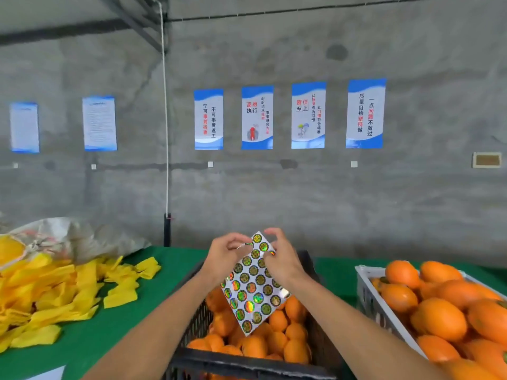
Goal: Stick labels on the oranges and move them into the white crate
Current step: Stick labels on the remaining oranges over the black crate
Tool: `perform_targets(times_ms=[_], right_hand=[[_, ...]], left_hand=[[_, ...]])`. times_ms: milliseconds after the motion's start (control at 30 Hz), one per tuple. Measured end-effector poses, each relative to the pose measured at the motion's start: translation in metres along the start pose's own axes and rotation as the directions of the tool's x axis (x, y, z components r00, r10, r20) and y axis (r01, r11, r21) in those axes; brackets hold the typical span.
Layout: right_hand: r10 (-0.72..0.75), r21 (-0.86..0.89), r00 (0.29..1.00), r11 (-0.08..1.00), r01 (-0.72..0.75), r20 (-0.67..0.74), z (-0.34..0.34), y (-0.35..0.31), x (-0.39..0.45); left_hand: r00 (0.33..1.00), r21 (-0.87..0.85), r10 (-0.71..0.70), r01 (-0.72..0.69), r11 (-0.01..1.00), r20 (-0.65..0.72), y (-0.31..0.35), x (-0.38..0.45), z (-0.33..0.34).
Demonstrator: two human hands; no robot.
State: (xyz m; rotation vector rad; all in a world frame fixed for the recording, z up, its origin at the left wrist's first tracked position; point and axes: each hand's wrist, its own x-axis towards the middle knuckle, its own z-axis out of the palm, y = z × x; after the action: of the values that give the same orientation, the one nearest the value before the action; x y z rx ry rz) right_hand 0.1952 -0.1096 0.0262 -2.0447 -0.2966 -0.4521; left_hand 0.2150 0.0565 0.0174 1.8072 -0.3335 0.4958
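Head view: a green worktop point(142, 319) runs below a grey concrete wall hung with six blue-and-white posters point(308, 115). At left, a heap of yellow wrappers point(55, 294) spills beside a crumpled sack point(68, 237). At centre sits a black crate point(192, 325) of unlabelled oranges point(277, 341); at right, the white crate point(367, 294) is piled with larger oranges point(441, 319), well apart from the wrappers.

Between the camera and the black crate, both forearms reach in and partly hide its contents. The sheet of labels point(253, 289) (round holographic stickers, green and gold, set in rows on a silvery backing) hangs in the air above the black crate. Its long axis tilts from upper right, near the fingers, down to the lower left corner over the fruit.

The left hand point(225, 256) pinches the sheet's upper left edge, fingers curled. The right hand point(282, 259) grips the upper right side, thumb and fingers bent over the top stickers.
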Motion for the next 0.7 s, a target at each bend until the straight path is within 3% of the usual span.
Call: perform_targets(times_ms=[67, 333, 433, 700], right_hand=[[-0.009, 0.005, 1.000, 1.000, 0.009, 0.016, 0.009, 0.015, 0.008], [-0.006, 0.041, 1.000, 0.999, 0.006, 0.006, 0.020, 0.060, 0.026], [0.022, 0.078, 0.999, 0.997, -0.025, 0.040, 0.018, 0.064, 0.024], [-0.004, -0.010, 0.997, 1.000, 0.005, 0.083, 0.015, 0.066, 0.021]], left_hand=[[0.993, -0.102, -0.119, 0.120, 0.988, 0.016, -0.021, 0.003, -0.003], [0.954, -0.008, -0.251, 0.256, 0.967, 0.161, -0.044, 0.015, 0.001], [0.943, 0.101, -0.258, 0.241, 0.965, 0.209, -0.045, 0.014, 0.004], [0.958, 0.125, -0.205, 0.182, 0.975, 0.201, -0.042, 0.006, 0.004]])
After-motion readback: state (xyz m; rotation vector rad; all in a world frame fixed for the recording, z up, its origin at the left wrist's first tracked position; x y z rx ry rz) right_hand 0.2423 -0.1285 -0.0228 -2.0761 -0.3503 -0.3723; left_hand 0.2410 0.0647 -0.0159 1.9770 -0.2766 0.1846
